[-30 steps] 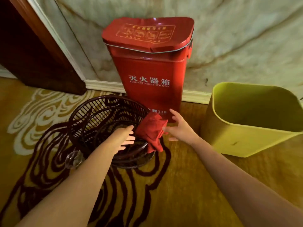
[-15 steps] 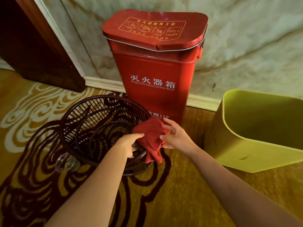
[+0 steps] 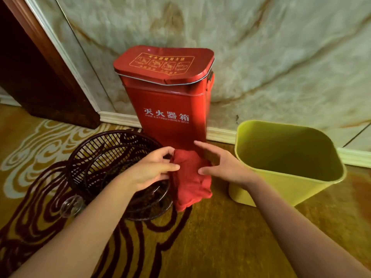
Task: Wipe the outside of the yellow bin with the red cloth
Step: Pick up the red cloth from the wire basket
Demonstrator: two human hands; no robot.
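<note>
head view: left hand [image 3: 152, 169] now pinches red cloth [image 3: 190, 183]; right hand [image 3: 222, 165] loosened.

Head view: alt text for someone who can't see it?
The left hand grips a red cloth hanging beside a wire basket; the right hand touches it, fingers straight. The yellow bin stands untouched to the right, a fire extinguisher box behind.

Box [image 3: 166, 109] stands vs wall [image 3: 281, 47], centre. Basket [image 3: 104, 157] front-left of box, on carpet [image 3: 220, 237]. Bin [image 3: 271, 189] to box's right, near wall. Cloth [image 3: 190, 181] btwn basket & bin, at basket's right rim. Left hand [image 3: 152, 169] on cloth's left edge, right hand [image 3: 224, 167] on its right. Door [image 3: 30, 67] far left.
</note>
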